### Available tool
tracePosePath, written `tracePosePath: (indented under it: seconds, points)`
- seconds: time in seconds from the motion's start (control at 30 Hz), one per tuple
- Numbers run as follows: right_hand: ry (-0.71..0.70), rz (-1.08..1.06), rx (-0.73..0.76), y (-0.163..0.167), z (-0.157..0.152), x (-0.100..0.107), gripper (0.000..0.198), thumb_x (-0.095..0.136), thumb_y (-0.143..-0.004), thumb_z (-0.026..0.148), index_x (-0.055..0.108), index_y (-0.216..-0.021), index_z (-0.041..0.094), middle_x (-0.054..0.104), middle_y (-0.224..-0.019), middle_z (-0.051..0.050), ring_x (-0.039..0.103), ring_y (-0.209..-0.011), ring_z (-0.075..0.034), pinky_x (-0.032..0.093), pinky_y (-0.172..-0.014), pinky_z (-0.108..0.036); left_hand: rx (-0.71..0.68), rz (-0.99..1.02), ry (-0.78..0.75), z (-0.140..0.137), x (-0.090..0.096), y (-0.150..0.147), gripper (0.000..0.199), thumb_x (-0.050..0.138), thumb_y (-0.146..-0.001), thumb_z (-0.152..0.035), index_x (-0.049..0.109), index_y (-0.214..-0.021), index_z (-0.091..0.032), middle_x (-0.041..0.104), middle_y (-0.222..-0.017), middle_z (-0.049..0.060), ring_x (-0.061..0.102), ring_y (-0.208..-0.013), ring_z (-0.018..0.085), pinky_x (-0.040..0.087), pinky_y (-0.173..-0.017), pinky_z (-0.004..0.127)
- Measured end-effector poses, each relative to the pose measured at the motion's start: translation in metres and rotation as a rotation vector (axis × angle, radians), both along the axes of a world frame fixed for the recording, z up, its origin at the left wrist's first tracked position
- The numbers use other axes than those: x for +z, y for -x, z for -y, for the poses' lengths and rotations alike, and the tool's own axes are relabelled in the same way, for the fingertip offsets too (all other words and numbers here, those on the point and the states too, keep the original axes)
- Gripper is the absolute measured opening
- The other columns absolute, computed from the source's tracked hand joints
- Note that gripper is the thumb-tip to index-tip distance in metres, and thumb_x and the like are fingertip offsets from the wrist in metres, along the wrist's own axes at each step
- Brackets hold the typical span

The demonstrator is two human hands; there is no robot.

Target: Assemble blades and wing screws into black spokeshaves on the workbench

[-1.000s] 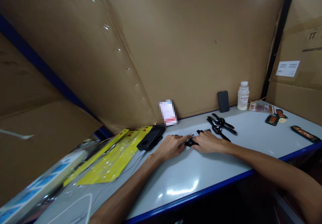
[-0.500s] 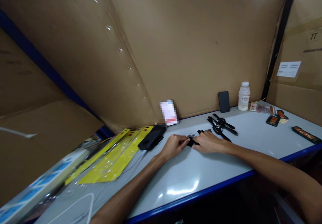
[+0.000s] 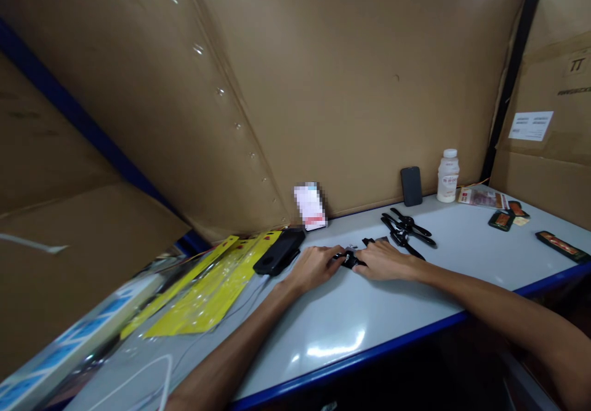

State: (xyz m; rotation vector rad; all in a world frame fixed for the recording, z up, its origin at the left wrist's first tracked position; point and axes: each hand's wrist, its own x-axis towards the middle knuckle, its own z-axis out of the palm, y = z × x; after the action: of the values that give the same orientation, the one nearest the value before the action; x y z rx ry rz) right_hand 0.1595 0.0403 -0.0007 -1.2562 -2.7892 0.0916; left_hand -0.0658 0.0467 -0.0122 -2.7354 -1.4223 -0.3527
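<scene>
My left hand (image 3: 319, 266) has its fingers closed on the left end of a small black part with a shiny metal piece (image 3: 349, 259), low over the table. My right hand (image 3: 386, 261) grips the other end, its fingers bent and partly hidden. The part's exact kind is too small and covered to make out. Just past my right knuckles pokes out another dark piece (image 3: 368, 241). Several black spring clamps (image 3: 406, 229) lie together behind my right hand, apart from it.
A lit phone (image 3: 310, 207) and a dark phone (image 3: 411, 186) lean against the cardboard wall (image 3: 351, 91). A white-capped bottle (image 3: 447, 177) stands at the right, near small packets (image 3: 501, 221). Yellow packaging (image 3: 207, 294), a black power bank (image 3: 278, 252) and a white cable (image 3: 168, 368) lie left.
My left hand has shifted slightly left, and more of the black part shows between my hands. My right hand is almost unmoved.
</scene>
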Motion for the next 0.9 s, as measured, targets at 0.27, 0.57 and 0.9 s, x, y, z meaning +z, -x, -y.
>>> tracePosePath:
  seconds: [0.27, 0.57, 0.9]
  points:
    - [-0.002, 0.004, -0.010, 0.001, 0.000, -0.001, 0.040, 0.046, -0.097, 0.042, 0.073, -0.105, 0.012, 0.073, -0.098, -0.019, 0.069, -0.089, -0.031, 0.046, -0.077, -0.040, 0.052, -0.058, -0.014, 0.004, -0.004, -0.012, 0.017, 0.049, -0.097, -0.034, 0.061, -0.099, -0.021, 0.072, -0.078, 0.004, 0.067, -0.069, 0.021, 0.035, -0.058, 0.026]
    - [0.000, 0.001, -0.001, 0.000, 0.002, 0.003, 0.041, 0.046, -0.098, 0.043, 0.072, -0.106, 0.012, 0.073, -0.098, -0.019, 0.069, -0.089, -0.031, 0.046, -0.078, -0.039, 0.068, 0.128, 0.022, 0.000, -0.004, -0.006, 0.019, 0.046, -0.091, -0.023, 0.058, -0.105, -0.022, 0.067, -0.071, -0.002, 0.061, -0.061, 0.017, 0.035, -0.058, 0.025]
    - [-0.025, -0.026, -0.034, 0.000, -0.002, 0.001, 0.039, 0.047, -0.097, 0.038, 0.069, -0.117, 0.012, 0.073, -0.101, -0.019, 0.069, -0.091, -0.032, 0.045, -0.075, -0.037, -0.011, 0.049, 0.008, -0.001, -0.009, -0.005, 0.032, 0.047, -0.094, -0.022, 0.054, -0.125, -0.024, 0.072, -0.085, 0.001, 0.067, -0.075, 0.020, 0.040, -0.064, 0.026]
